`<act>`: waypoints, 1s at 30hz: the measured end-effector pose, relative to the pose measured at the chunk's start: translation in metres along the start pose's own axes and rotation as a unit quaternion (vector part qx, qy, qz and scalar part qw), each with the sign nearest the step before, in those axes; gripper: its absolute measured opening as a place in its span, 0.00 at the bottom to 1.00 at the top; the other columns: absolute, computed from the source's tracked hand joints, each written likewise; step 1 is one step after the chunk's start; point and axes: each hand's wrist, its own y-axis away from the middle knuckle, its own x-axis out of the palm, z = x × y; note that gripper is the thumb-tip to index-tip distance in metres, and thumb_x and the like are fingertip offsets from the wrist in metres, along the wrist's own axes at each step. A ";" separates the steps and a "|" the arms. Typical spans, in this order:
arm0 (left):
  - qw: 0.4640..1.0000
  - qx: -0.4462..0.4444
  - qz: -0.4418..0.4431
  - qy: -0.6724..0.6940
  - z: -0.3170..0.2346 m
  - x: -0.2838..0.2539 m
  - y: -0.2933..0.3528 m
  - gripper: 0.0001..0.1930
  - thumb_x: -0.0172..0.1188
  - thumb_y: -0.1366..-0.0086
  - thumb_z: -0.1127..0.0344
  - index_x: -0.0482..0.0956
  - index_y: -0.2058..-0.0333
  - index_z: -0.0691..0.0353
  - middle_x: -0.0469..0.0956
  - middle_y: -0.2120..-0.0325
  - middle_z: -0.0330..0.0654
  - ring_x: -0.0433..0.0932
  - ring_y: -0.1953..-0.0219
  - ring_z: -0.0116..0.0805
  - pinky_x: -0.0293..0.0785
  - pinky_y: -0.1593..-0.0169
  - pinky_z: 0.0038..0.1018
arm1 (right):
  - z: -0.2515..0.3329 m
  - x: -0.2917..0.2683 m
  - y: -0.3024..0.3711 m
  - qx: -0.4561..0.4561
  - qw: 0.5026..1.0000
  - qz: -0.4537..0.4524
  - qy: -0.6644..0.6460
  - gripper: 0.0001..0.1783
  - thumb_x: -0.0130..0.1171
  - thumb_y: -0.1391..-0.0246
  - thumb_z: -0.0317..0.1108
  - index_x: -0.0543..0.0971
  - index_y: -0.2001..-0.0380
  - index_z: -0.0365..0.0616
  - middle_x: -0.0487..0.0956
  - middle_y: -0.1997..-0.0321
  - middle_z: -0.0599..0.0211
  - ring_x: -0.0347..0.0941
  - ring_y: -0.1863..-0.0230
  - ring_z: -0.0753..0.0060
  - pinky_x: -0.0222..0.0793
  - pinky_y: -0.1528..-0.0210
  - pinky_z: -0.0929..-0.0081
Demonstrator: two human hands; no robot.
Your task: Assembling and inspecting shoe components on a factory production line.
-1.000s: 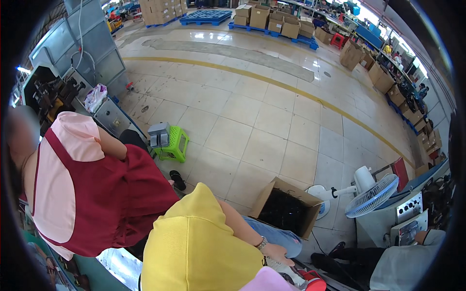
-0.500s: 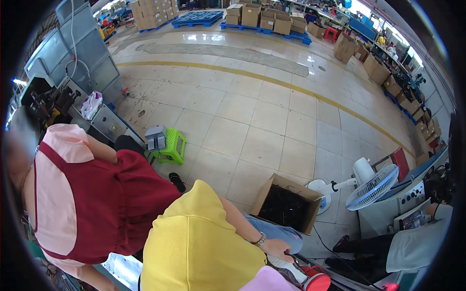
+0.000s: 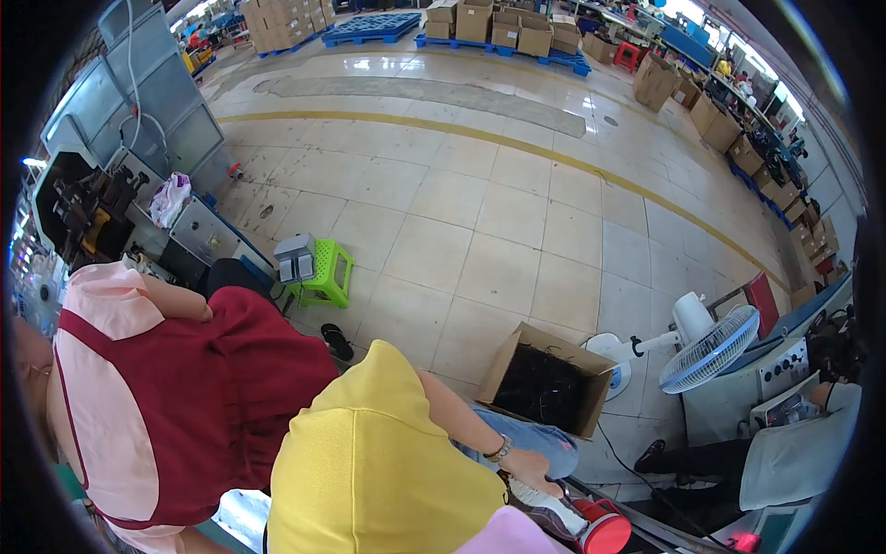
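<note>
No own fingers are seen, so grip cannot be told; a co-worker's hand (image 3: pixel 531 466) beside the box (image 3: pixel 546 380) could be knocked blindly.

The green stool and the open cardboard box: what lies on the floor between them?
In the head view, one dark sandal lies between the green stool and the cardboard box; otherwise only floor tiles.
</note>
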 end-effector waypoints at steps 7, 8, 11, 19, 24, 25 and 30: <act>0.998 0.038 -0.028 -0.047 0.007 0.006 -0.004 0.48 0.46 0.44 0.25 0.79 0.77 0.78 0.77 0.76 0.65 0.79 0.70 0.60 0.73 0.65 0.46 | -0.001 0.005 0.001 0.001 1.000 -0.016 -0.011 0.30 0.54 0.40 0.44 0.64 0.40 0.41 0.74 0.48 0.38 0.72 0.49 0.40 0.70 0.51 0.54; 0.997 0.043 -0.039 -0.053 0.006 0.007 -0.003 0.47 0.45 0.43 0.25 0.79 0.77 0.78 0.77 0.76 0.65 0.79 0.70 0.61 0.73 0.65 0.46 | -0.001 0.006 0.000 -0.001 1.000 -0.019 -0.013 0.30 0.54 0.40 0.44 0.64 0.40 0.40 0.74 0.48 0.38 0.72 0.49 0.41 0.70 0.51 0.54; 0.995 0.046 -0.061 -0.068 0.006 0.013 0.002 0.47 0.44 0.42 0.25 0.79 0.77 0.77 0.77 0.76 0.66 0.78 0.70 0.61 0.73 0.65 0.46 | -0.001 0.008 0.002 -0.003 0.999 -0.026 -0.020 0.29 0.54 0.40 0.44 0.64 0.41 0.40 0.74 0.48 0.39 0.72 0.49 0.41 0.70 0.50 0.54; 0.933 -0.048 0.190 0.302 0.011 0.031 0.001 0.35 0.59 0.41 0.38 0.76 0.53 0.70 0.81 0.66 0.48 0.80 0.65 0.41 0.75 0.63 0.40 | -0.004 0.017 0.005 -0.004 0.998 -0.052 -0.039 0.28 0.55 0.41 0.43 0.66 0.42 0.38 0.74 0.48 0.40 0.72 0.49 0.43 0.71 0.50 0.55; 0.876 -0.100 0.287 0.374 0.017 0.074 -0.053 0.28 0.69 0.47 0.46 0.74 0.52 0.53 0.80 0.66 0.40 0.80 0.66 0.36 0.76 0.64 0.39 | -0.004 0.023 0.007 -0.001 0.996 -0.077 -0.051 0.27 0.56 0.41 0.42 0.67 0.43 0.37 0.74 0.48 0.40 0.72 0.49 0.44 0.71 0.50 0.55; 0.867 -0.112 0.323 0.362 0.026 0.085 -0.072 0.28 0.70 0.48 0.47 0.74 0.52 0.52 0.80 0.66 0.40 0.80 0.66 0.36 0.76 0.65 0.39 | -0.003 0.024 0.008 0.000 0.995 -0.084 -0.052 0.27 0.56 0.41 0.42 0.67 0.43 0.37 0.74 0.48 0.41 0.72 0.49 0.44 0.71 0.50 0.56; 0.884 -0.055 0.323 0.335 0.023 0.085 -0.071 0.30 0.74 0.51 0.55 0.72 0.50 0.51 0.80 0.64 0.40 0.80 0.66 0.36 0.76 0.64 0.39 | -0.004 0.032 0.011 0.006 0.991 -0.111 -0.069 0.27 0.57 0.41 0.41 0.68 0.44 0.36 0.75 0.48 0.41 0.72 0.49 0.45 0.71 0.49 0.56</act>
